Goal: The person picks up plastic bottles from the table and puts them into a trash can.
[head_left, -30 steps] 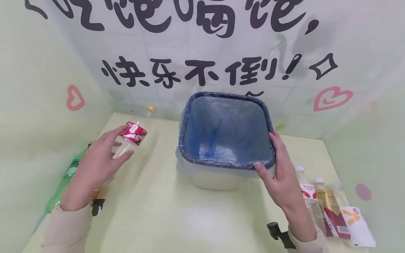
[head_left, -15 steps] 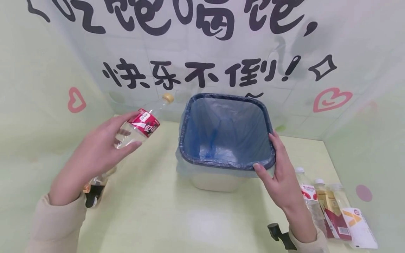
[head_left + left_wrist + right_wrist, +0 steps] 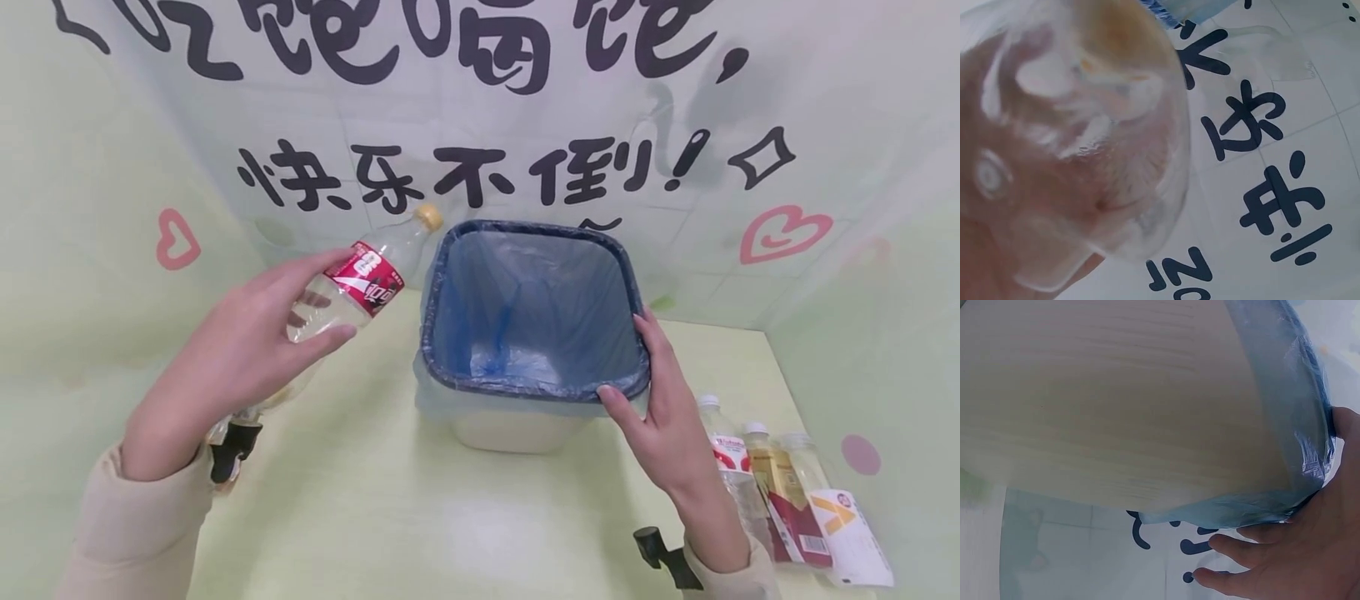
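Note:
My left hand (image 3: pixel 247 350) holds a clear plastic bottle (image 3: pixel 367 271) with a red label and a yellow cap. The bottle tilts, cap up and to the right, just left of the trash bin's rim. In the left wrist view its clear base (image 3: pixel 1085 144) fills much of the picture. The trash bin (image 3: pixel 517 429), pale with a dark rim, is lined with a translucent blue bag (image 3: pixel 555 283). My right hand (image 3: pixel 667 417) grips the rim's near right corner, thumb on the front edge. In the right wrist view, several fingers (image 3: pixel 1241 550) extend beside the bin's outside.
Several bottles lie at the right: one with a red and white label (image 3: pixel 727 454), one yellow and maroon (image 3: pixel 787 500), one with a white label (image 3: pixel 847 533). Another bottle is partly hidden behind my left wrist. A printed wall (image 3: pixel 480 108) stands behind the table (image 3: pixel 450 517).
My left hand has carried the bottle up and to the right, toward the bin. The green bottle at the left has passed out of sight. My right hand stays at the rim.

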The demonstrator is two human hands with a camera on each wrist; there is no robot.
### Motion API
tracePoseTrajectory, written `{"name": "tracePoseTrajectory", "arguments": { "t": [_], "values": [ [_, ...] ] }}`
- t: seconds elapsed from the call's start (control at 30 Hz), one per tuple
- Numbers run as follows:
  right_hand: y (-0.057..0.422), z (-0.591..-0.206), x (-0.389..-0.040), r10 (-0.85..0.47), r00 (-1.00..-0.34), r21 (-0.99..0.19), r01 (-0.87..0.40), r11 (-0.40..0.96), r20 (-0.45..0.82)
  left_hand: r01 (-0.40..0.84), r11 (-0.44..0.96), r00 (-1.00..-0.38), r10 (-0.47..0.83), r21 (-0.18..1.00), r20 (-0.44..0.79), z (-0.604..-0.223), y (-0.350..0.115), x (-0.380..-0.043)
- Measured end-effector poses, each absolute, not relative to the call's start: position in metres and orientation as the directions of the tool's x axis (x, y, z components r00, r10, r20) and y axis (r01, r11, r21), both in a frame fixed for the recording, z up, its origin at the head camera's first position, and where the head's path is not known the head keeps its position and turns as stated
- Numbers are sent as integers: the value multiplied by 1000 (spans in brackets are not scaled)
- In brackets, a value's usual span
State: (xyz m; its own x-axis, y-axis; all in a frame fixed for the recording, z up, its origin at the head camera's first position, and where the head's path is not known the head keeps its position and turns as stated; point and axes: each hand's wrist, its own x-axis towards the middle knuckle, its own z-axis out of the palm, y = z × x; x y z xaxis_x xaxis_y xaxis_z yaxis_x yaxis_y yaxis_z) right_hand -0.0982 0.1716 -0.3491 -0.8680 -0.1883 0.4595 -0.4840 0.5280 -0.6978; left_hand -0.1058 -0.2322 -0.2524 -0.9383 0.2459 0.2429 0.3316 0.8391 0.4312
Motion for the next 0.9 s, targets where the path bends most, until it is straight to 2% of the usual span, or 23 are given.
{"name": "tracePoseTrajectory", "arguments": {
  "t": [0.9],
  "values": [
    [174, -347, -100, -190, -876, -696, -470, 542, 444, 407, 800, -912, 333, 442, 238, -223, -192, -116]
  ]
}}
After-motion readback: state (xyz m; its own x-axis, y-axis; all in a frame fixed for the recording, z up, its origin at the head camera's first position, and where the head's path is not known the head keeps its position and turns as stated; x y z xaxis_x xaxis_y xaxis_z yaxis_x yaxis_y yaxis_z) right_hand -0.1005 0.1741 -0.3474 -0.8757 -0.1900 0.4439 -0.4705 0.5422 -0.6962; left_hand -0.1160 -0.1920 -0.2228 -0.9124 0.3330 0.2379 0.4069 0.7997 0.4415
